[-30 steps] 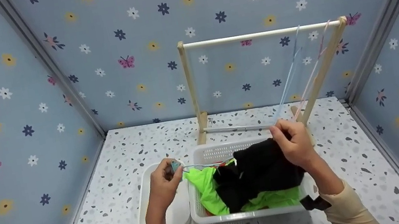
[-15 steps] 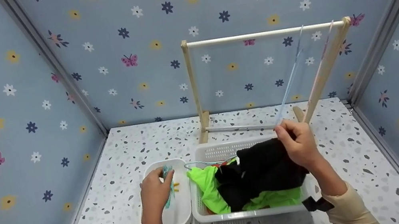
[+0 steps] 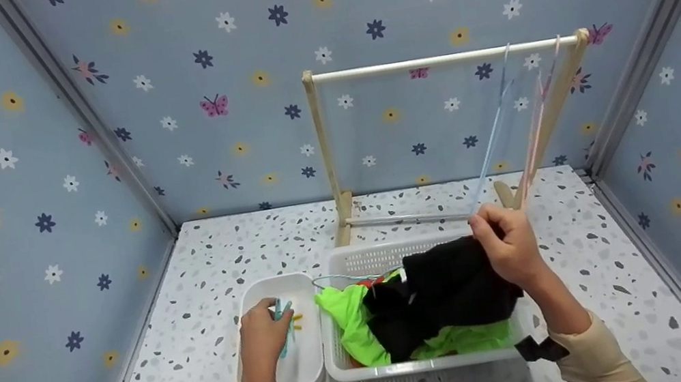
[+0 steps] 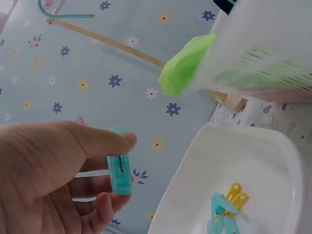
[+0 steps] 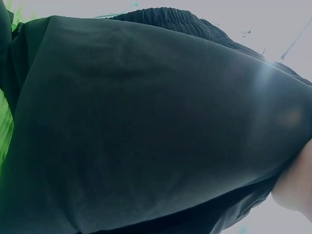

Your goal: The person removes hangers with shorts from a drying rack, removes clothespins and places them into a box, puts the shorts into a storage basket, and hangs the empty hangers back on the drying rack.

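Observation:
My left hand [image 3: 261, 335] holds a teal clothespin [image 4: 120, 168] between thumb and fingers, over the left side of the white tray [image 3: 315, 368]. More teal clothespins [image 4: 222, 214] lie in that tray beside yellow ones [image 4: 237, 199]. My right hand [image 3: 510, 245] pinches the upper right corner of black shorts [image 3: 457, 285], lifted over the basket. The shorts' gathered elastic waistband [image 5: 168, 17] shows along the top in the right wrist view. A thin light-blue hanger [image 3: 341, 276] sticks out left of the shorts, its other parts hidden beneath the cloth.
The white perforated basket [image 3: 438, 363] holds bright green cloth [image 3: 350, 324] and some red fabric. Behind it stands a wooden rack with a white rod [image 3: 402, 65]; a blue hanger [image 3: 493, 134] and a pink hanger [image 3: 536, 137] hang at its right end.
My left hand has moved from the hanger's left end down and left over the tray, still with a teal clothespin. My right hand stays nearly in place. The pink hanger has swung.

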`<state>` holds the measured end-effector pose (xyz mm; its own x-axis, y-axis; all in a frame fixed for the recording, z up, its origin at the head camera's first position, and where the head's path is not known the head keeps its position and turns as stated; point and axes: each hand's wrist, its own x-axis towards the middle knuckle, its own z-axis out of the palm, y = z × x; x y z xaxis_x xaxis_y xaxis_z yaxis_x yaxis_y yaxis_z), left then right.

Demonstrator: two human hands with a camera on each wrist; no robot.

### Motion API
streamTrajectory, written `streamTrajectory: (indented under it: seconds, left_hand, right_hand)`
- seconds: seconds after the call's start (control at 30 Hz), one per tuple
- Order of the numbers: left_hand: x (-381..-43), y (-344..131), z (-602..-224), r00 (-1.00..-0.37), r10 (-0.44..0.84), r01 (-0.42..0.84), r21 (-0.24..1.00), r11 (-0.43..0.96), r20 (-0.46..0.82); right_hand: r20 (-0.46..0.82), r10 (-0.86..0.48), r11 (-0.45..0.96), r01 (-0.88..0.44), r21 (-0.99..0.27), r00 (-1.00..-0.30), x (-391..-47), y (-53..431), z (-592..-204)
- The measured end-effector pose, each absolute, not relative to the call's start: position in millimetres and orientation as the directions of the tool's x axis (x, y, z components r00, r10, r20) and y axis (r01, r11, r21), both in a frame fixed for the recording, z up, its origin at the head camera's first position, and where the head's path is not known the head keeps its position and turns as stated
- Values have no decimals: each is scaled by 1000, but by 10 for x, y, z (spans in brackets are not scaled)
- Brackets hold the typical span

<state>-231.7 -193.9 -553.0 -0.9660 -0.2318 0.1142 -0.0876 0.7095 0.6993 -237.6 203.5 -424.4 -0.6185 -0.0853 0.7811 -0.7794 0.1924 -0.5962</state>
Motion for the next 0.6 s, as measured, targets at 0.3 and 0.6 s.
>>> streamTrajectory:
  seconds: [0.3,0.6]
  left_hand:
    - [-2287,-1943,-5561,-982,-185,-109,687,718,37]
    - [-2301,-1945,-5561,-975,-210,-204,673,711,-75]
  right_hand:
    - [774,-77,211,-769,-604,-629,-2260,1987,-4101]
    - [757,-81,215,-753,-621,-648,-2178,1972,-3995]
